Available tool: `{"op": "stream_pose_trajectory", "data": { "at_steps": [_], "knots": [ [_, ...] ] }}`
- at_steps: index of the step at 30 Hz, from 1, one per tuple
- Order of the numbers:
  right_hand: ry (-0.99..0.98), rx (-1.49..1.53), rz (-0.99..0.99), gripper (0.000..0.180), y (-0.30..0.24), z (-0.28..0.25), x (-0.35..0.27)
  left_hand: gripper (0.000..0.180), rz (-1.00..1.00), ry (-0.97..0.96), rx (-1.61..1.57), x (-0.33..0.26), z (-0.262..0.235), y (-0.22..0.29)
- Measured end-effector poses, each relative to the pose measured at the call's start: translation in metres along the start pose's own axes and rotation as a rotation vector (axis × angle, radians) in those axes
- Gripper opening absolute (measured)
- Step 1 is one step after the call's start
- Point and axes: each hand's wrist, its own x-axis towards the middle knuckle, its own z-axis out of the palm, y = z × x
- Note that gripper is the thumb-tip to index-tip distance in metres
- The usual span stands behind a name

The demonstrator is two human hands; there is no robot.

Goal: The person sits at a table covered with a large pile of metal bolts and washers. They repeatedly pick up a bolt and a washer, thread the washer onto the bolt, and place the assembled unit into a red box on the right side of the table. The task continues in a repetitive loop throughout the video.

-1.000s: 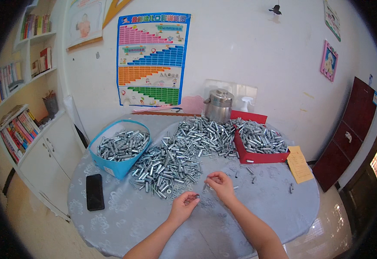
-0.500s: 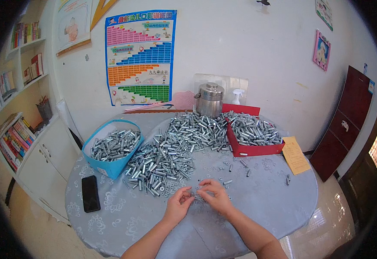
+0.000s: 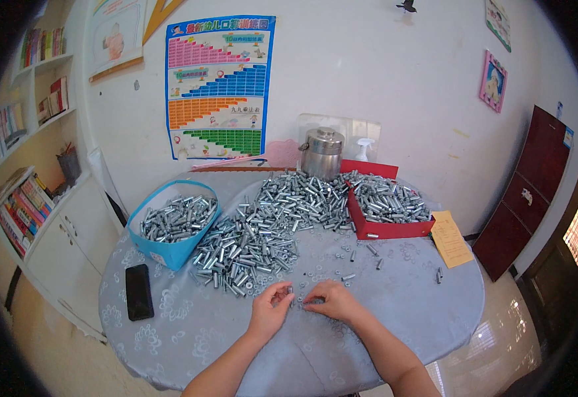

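Near the front middle of the table, my left hand [image 3: 269,311] is closed, with a short metal sleeve [image 3: 290,290] between thumb and fingers. Just to its right, my right hand [image 3: 334,301] reaches down with fingertips pinched together over small metal rings or nuts on the cloth; what it holds, if anything, is too small to make out. Beyond both hands spreads a large pile of shiny metal sleeves [image 3: 246,248], with small nuts or washers scattered along its near edge. A blue box [image 3: 170,255] at the left and a red box [image 3: 395,229] at the right contain similar sleeves.
A black phone [image 3: 139,292] lies on the grey tablecloth [image 3: 190,337] at the left. At the back stand a steel pot [image 3: 322,155] and a white spray bottle [image 3: 363,149]. A yellow paper [image 3: 452,239] is by the red box, with several loose sleeves nearby.
My left hand has turned more upright, and a sleeve now shows in its fingers. My right hand's fingers have lowered toward the cloth and drawn together. The view has shifted slightly.
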Motion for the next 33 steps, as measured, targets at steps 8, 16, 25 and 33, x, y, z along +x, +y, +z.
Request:
{"op": "stream_pose_trajectory", "data": {
  "at_steps": [8,16,25,33],
  "knots": [
    [0.159,-0.012,0.011,0.014,0.008,0.01,0.002,0.025,-0.008,0.014,-0.037,0.001,-0.003,-0.003],
    [0.097,-0.375,0.229,0.02,0.014,-0.003,-0.005,0.026,-0.045,0.025,-0.037,0.001,-0.003,0.004],
    [0.039,-0.117,0.099,0.02,0.007,0.007,-0.003,0.027,-0.066,0.013,-0.099,0.001,-0.002,-0.006],
    [0.046,-0.143,0.136,0.017,0.007,0.013,-0.005,0.026,-0.1,0.04,-0.164,0.003,-0.005,-0.011]
  ]
}}
